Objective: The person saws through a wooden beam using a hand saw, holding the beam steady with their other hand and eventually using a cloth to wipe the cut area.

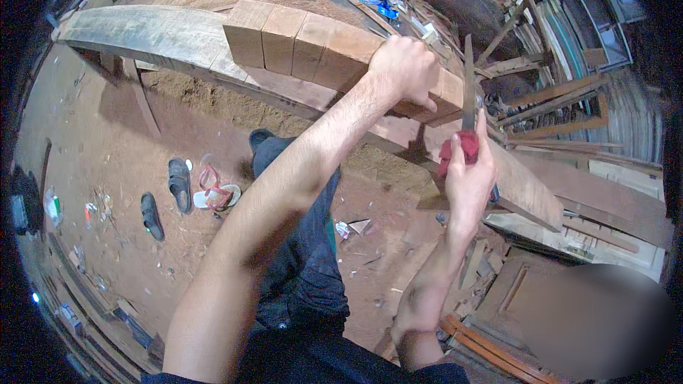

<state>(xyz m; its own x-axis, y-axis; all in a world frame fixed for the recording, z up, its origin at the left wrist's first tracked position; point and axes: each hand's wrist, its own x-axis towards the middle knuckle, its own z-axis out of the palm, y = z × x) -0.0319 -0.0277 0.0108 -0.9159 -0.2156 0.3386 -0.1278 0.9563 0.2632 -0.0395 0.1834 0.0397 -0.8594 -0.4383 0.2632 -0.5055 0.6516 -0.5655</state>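
Observation:
A row of squared wooden blocks (310, 43) lies along a long weathered wooden beam (142, 28). My left hand (404, 71) is closed over the blocks at the row's right part, fingers curled over their upper edge. My right hand (466, 167) grips the red handle of a hand saw (469, 78), whose long metal blade points away from me beside the end block (447, 96). Whether its edge touches the wood I cannot tell. My dark-trousered leg (299, 277) is below my forearms.
Sandals (178, 181) and flip-flops (212, 192) lie on the littered dirt floor at left. Wood scraps and rubbish (377, 7) are behind the beam. Stacked boards, frames (555, 107) and panels (590, 185) crowd the right side. A wooden door-like panel (509, 288) lies at lower right.

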